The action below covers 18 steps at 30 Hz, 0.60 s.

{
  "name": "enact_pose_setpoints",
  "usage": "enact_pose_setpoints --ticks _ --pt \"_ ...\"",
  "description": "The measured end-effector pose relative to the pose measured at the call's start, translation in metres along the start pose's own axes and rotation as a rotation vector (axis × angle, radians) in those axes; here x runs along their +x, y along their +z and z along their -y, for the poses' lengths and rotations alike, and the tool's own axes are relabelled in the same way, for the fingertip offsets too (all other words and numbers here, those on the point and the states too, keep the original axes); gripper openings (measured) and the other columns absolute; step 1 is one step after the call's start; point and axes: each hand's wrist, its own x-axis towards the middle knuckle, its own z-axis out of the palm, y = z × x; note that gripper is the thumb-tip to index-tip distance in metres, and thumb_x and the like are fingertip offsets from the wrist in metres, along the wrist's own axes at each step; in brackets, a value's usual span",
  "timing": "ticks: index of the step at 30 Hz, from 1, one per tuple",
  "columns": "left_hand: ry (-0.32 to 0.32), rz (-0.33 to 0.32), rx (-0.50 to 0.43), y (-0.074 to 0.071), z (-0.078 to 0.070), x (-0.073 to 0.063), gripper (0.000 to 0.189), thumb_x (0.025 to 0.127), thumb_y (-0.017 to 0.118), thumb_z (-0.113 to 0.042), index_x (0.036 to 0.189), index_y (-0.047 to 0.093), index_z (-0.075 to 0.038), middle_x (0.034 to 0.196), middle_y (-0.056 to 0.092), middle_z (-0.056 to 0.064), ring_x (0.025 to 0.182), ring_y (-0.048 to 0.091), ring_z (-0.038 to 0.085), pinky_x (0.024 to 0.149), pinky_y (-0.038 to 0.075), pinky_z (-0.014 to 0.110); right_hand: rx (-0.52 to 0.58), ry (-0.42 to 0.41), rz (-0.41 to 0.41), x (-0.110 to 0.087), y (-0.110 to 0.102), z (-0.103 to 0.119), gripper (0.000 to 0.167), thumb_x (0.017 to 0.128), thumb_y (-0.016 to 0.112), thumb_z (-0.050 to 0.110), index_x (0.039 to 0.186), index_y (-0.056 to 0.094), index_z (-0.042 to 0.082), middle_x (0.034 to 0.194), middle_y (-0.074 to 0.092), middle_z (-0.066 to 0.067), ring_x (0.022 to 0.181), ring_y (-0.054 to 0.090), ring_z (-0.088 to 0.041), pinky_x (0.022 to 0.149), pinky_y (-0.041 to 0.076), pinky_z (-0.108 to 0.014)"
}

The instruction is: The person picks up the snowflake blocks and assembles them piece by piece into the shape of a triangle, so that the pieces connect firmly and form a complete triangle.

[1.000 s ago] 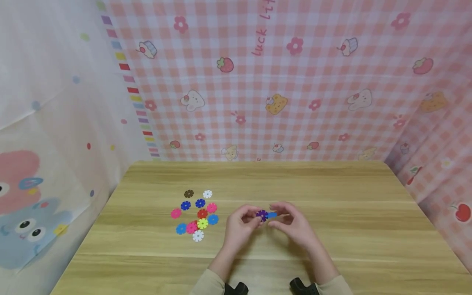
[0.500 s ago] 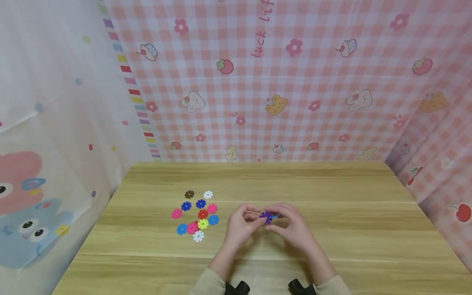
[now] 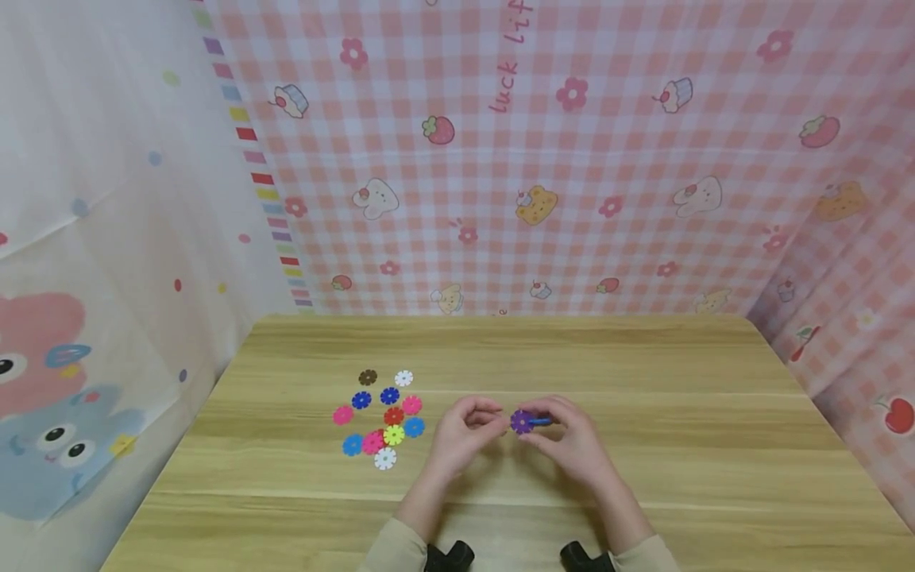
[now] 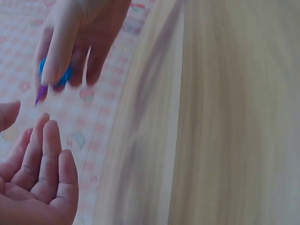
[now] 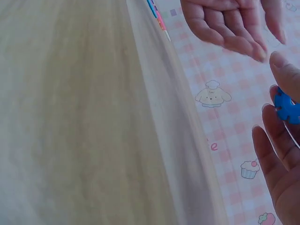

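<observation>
Between thumb and fingers, my right hand [image 3: 575, 441] pinches two joined notched plastic discs above the table. The purple disc [image 3: 522, 422] faces the head camera and sticks out to the left. Turned nearly edge-on there, the blue disc [image 5: 284, 113] shows its round notched side in the right wrist view, partly covered by the thumb. My left hand [image 3: 461, 437] is just left of the purple disc, a small gap away. In the left wrist view its fingers [image 4: 50, 140] are extended and hold nothing.
Left of my hands, several loose discs lie on the wooden table [image 3: 679, 461], among them a brown disc [image 3: 368, 377], a yellow disc [image 3: 394, 434] and a white disc [image 3: 385, 458]. A pink checked cloth [image 3: 486, 167] hangs behind the table.
My left hand has let go of the purple disc and drawn slightly left. The joined discs have shifted a little right in my right hand, and the blue one has turned edge-on.
</observation>
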Motion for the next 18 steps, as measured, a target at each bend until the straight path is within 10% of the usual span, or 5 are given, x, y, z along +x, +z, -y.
enact_pose_setpoints --ticks 8,18 --pt "0.047 -0.04 0.237 -0.049 0.002 -0.002 0.03 0.087 0.077 -0.017 0.112 0.069 -0.002 0.096 0.071 0.008 0.088 0.066 0.021 0.081 0.055 0.032 -0.007 0.085 -0.012 0.0 -0.003 0.001 0.039 0.074 0.085 0.004 0.11 0.07 0.006 0.104 0.068 -0.003 0.092 0.064 -0.016 0.084 0.057 -0.041" --pt "-0.01 -0.09 0.313 -0.113 0.01 -0.014 0.027 0.087 0.076 -0.008 0.112 0.07 -0.001 0.096 0.071 0.003 0.087 0.065 0.017 0.079 0.054 0.027 -0.009 0.121 0.027 -0.002 -0.007 0.001 0.04 0.074 0.084 0.003 0.111 0.07 0.007 0.104 0.068 -0.001 0.092 0.064 -0.016 0.086 0.056 -0.036"
